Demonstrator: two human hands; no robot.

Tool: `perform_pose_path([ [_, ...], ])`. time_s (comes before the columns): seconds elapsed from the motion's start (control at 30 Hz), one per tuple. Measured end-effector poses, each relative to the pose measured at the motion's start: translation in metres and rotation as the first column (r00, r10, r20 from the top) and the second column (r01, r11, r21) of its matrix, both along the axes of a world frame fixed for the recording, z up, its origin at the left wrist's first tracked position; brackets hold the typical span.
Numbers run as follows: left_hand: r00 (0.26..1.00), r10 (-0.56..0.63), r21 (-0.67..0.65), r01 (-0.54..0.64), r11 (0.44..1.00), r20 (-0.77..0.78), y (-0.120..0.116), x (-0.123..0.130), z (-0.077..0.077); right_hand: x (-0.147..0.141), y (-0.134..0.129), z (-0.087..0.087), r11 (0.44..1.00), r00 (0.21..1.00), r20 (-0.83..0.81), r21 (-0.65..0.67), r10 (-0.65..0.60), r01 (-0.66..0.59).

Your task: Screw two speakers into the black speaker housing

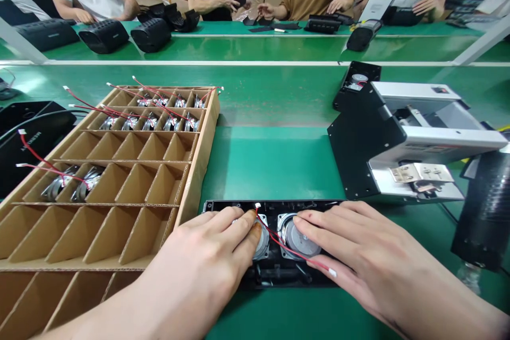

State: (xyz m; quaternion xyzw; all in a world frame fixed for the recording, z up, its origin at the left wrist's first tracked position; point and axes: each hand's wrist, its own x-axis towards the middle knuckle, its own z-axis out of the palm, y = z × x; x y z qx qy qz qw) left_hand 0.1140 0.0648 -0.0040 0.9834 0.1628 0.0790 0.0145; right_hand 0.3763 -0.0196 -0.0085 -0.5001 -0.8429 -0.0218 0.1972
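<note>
A long black housing (274,276) lies on the green table with two round metal speakers set in it. My left hand (215,255) rests with fingers stretched over the left speaker (262,241), covering most of it. My right hand (354,244) lies with extended fingers on the right speaker (297,239), its thumb beside a red wire (292,252). The wires cross between the speakers and end in small white connectors, one near my right thumb and one by my left fingertips. Both palms face down.
A divided cardboard box (203,159) holding several wired speakers stands at the left. At the right are a silver-and-black machine (358,154) and a black cylindrical tool (480,212). People work across the green bench (239,48).
</note>
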Motion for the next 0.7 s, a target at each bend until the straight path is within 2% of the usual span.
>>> perform_pose_path([
  [0.33, 1.000, -0.002, -0.001, 0.002, 1.000, -0.004, 0.001, 0.001, 0.004, -0.002, -0.003, 0.001, 1.000, 1.000, 0.017, -0.030, -0.008, 0.009],
  [0.5, 1.000, -0.011, 0.071, 0.010, 0.997, 0.016, 0.004, 0.003, 0.007, 0.001, -0.002, -0.004, 0.994, 1.000, 0.023, -0.109, -0.012, 0.015],
  [0.6, 0.996, -0.047, 0.101, 0.039, 0.994, 0.072, 0.004, -0.005, 0.007, 0.012, -0.011, 0.003, 0.985, 1.000, -0.029, -0.172, 0.002, -0.007],
  [0.67, 0.989, -0.037, 0.110, 0.021, 0.994, 0.144, 0.003, -0.013, 0.008, 0.030, -0.025, 0.012, 0.984, 0.995, -0.067, -0.167, -0.071, 0.059],
  [0.7, 0.984, -0.017, 0.107, -0.002, 0.994, 0.176, 0.002, -0.017, 0.010, 0.042, -0.034, 0.016, 0.981, 0.982, -0.096, -0.124, -0.163, 0.151],
])
